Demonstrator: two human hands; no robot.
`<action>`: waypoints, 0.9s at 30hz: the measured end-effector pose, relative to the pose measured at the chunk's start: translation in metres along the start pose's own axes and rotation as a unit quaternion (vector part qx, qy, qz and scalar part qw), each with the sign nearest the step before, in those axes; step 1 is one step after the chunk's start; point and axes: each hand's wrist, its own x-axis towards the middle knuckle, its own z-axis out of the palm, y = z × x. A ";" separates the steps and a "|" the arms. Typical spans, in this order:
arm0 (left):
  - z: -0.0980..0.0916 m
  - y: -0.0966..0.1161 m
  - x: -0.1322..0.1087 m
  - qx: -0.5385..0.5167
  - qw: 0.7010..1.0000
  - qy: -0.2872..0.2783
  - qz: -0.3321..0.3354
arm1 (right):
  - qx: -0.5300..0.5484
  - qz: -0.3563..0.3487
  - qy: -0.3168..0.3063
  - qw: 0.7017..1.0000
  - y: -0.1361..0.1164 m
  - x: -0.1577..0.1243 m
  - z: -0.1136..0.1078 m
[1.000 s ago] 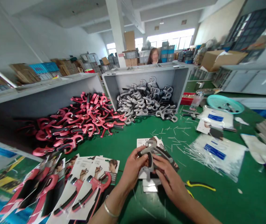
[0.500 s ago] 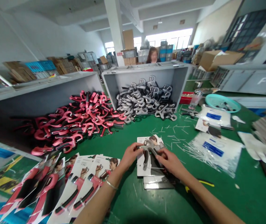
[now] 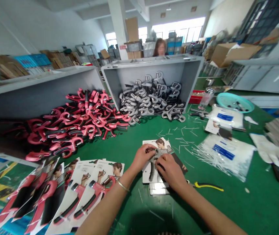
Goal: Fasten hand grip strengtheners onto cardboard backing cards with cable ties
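A grey and black hand grip lies on a printed card at the middle of the green table. My left hand has its fingers closed on the upper end of the grip, near its spring. My right hand is bent over the grip's right side with its fingers pressed together; the fingertips are partly hidden. More cards lie beneath, toward me. Yellow-handled pliers rest to the right of my right wrist.
Bins hold red grips at left and grey grips ahead. Carded red grips lie front left. White ties, a bag and a turquoise tray are at right. A person is behind the bins.
My left hand has moved onto the top of the grip, and my right hand has shifted left over it. More of the pliers now shows. The view has tilted slightly.
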 end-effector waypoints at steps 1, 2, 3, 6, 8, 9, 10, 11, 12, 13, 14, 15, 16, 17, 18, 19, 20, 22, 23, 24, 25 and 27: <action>0.003 -0.002 -0.003 -0.008 1.000 0.001 -0.004 | 0.006 0.006 0.009 1.000 0.003 0.002 0.004; 0.005 -0.003 -0.007 -0.015 1.000 0.002 -0.005 | 0.015 0.011 0.017 1.000 0.007 0.004 0.006; 0.007 -0.004 -0.011 -0.020 1.000 0.003 -0.005 | 0.028 0.013 0.025 0.999 0.011 0.005 0.008; 0.009 -0.003 -0.019 -0.015 1.000 0.016 0.007 | 0.073 0.025 0.042 0.996 0.021 0.009 0.008; 0.009 -0.001 -0.020 -0.002 0.999 0.026 0.023 | 0.106 0.029 0.055 0.992 0.023 0.011 0.006; 0.009 0.000 -0.020 0.004 0.999 0.029 0.031 | 0.119 0.027 0.063 0.991 0.023 0.013 0.005; 0.009 0.000 -0.020 0.011 0.999 0.031 0.038 | 0.128 0.022 0.074 0.989 0.022 0.014 0.003; 0.009 -0.001 -0.021 0.016 0.998 0.032 0.043 | 0.133 0.017 0.084 0.987 0.021 0.015 0.002; 0.009 -0.002 -0.022 0.021 0.998 0.034 0.046 | 0.135 0.013 0.091 0.987 0.020 0.016 0.001; 0.009 -0.003 -0.023 0.024 0.998 0.036 0.047 | 0.136 0.009 0.091 0.986 0.019 0.017 0.000; 0.009 -0.005 -0.024 0.029 0.998 0.039 0.048 | 0.137 0.008 0.085 0.987 0.019 0.017 0.000; 0.009 -0.006 -0.026 0.034 0.997 0.042 0.049 | 0.139 0.008 0.071 0.988 0.018 0.017 0.000; 0.009 -0.007 -0.027 0.040 0.997 0.044 0.047 | 0.143 0.010 0.054 0.988 0.018 0.017 0.000; 0.009 -0.008 -0.028 0.045 0.997 0.045 0.044 | 0.145 0.012 0.037 0.989 0.019 0.017 0.000; 0.009 -0.008 -0.029 0.048 0.997 0.047 0.039 | 0.145 0.014 0.022 0.989 0.019 0.016 0.000; 0.009 -0.009 -0.029 0.048 0.997 0.046 0.033 | 0.142 0.014 0.006 0.990 0.020 0.015 0.000; 0.009 -0.008 -0.029 0.046 0.998 0.046 0.026 | 0.137 0.011 -0.007 0.990 0.020 0.014 -0.001; 0.009 -0.008 -0.028 0.037 0.998 0.045 0.014 | 0.123 0.002 -0.030 0.992 0.021 0.013 -0.003; 0.009 -0.008 -0.028 0.034 0.998 0.046 0.009 | 0.117 -0.004 -0.042 0.992 0.021 0.013 -0.004; 0.009 -0.008 -0.027 0.031 0.998 0.046 0.005 | 0.113 -0.010 -0.052 0.992 0.021 0.013 -0.005; 0.010 -0.008 -0.027 0.028 0.999 0.047 0.002 | 0.110 -0.012 -0.060 0.992 0.022 0.013 -0.006; 0.010 -0.009 -0.027 0.021 0.999 0.050 -0.004 | 0.107 -0.014 -0.069 0.992 0.022 0.013 -0.006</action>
